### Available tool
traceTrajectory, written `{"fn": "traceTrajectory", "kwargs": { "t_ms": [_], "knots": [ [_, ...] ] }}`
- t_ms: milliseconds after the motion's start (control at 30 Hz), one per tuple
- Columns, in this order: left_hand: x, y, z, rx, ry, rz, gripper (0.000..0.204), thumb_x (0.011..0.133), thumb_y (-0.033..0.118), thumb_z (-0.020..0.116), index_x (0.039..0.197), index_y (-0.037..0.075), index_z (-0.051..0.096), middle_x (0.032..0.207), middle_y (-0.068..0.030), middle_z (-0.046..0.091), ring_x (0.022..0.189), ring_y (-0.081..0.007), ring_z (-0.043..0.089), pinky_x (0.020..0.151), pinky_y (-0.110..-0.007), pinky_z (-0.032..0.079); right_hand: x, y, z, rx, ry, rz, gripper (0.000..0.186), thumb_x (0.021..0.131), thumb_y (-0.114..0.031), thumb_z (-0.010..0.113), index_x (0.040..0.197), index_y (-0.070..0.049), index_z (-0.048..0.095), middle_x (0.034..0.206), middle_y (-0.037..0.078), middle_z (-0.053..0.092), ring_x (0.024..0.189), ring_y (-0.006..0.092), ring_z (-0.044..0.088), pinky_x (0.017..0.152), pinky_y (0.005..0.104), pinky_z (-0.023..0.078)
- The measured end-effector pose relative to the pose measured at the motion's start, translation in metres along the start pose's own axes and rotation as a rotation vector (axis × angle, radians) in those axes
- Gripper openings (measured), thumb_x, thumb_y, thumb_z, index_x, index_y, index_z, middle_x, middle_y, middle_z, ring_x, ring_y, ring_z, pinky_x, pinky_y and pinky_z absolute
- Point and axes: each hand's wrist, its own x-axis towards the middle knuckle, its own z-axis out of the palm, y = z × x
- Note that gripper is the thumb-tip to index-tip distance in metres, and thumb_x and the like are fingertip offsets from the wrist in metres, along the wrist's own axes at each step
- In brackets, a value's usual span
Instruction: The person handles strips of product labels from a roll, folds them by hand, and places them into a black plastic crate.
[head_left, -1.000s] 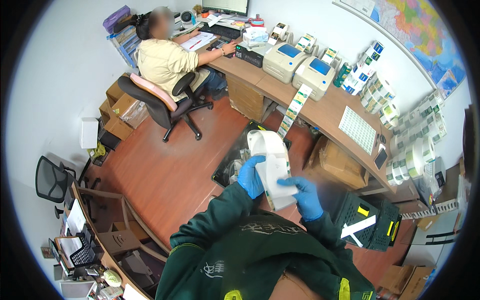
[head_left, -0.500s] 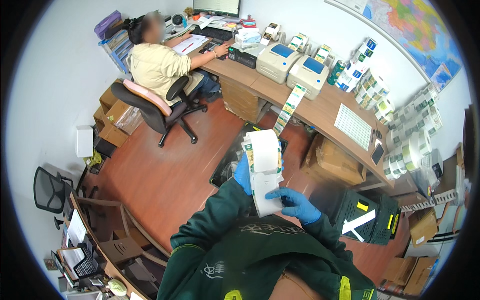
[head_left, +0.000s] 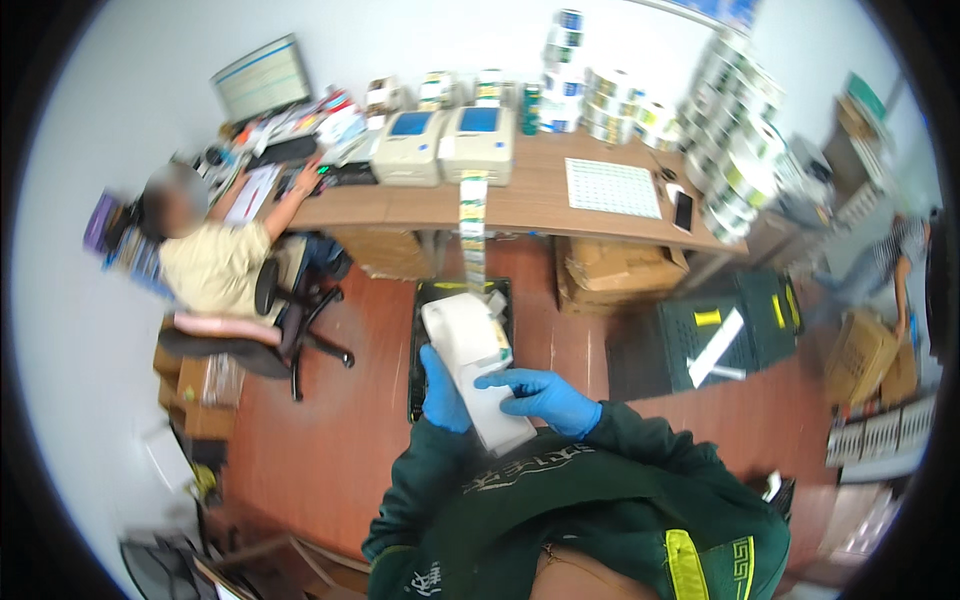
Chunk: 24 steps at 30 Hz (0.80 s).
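Note:
Both my hands wear blue gloves. A folded strip of labels (head_left: pixel 462 335), mostly white backing with a little green and yellow print at its edge, lies in front of my chest. My left hand (head_left: pixel 443 395) grips it from the left and below, fingers partly hidden behind it. From the right, my right hand (head_left: pixel 550 402) reaches over with the index finger stretched across the white surface; the other fingers sit apart from it. Beyond, a printed label strip (head_left: pixel 472 220) hangs from the right one of two label printers (head_left: pixel 478 145) down to a black crate (head_left: pixel 411 365).
A person (head_left: pixel 215 255) sits at the wooden desk (head_left: pixel 540 210) on the left; another person (head_left: pixel 890 260) is at the far right. Label rolls (head_left: pixel 735 185) stand stacked on the desk. Cardboard boxes (head_left: pixel 615 270) lie beneath it, with dark green crates (head_left: pixel 700 330) to the right.
My view has swung right, so the desk and seated person sit further left. My right index finger has moved further up and across the strip, which my left hand still holds.

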Motion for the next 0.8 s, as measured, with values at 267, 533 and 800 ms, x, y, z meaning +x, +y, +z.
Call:
{"fn": "traceTrajectory", "kwargs": {
  "t_ms": [267,533,800],
  "knots": [
    [0.015,0.001,0.003,0.199,-0.002,-0.030,0.056,0.080,0.006,0.049,0.134,0.001,0.033,0.119,-0.0211,0.051,0.105,-0.0332,0.054,0.091,-0.042,0.045,0.006,0.033,-0.020,-0.369,0.066,-0.250,0.036,0.086,-0.010,0.055,0.122,-0.011,0.054,0.106,0.009,0.060,0.095,0.0140,0.053,0.086,0.0289,0.043],
    [0.013,-0.005,0.015,0.033,-0.055,-0.173,0.068,0.071,0.010,0.053,0.134,0.000,0.030,0.116,-0.0213,0.050,0.101,-0.0348,0.054,0.086,-0.043,0.046,-0.003,0.003,-0.052,-0.143,0.311,-0.344,0.051,0.086,-0.021,0.061,0.129,-0.002,0.042,0.110,0.008,0.058,0.102,0.0152,0.052,0.091,0.0295,0.041],
    [0.015,-0.020,0.019,0.113,-0.136,-0.477,0.056,0.070,0.006,0.053,0.124,-0.003,0.041,0.113,-0.0202,0.054,0.103,-0.0316,0.055,0.091,-0.043,0.045,0.009,-0.022,-0.052,0.066,0.059,-0.066,0.047,0.087,-0.029,0.058,0.124,-0.002,0.047,0.086,0.004,0.059,0.068,0.0084,0.052,0.054,0.0210,0.042]
  ]
}}
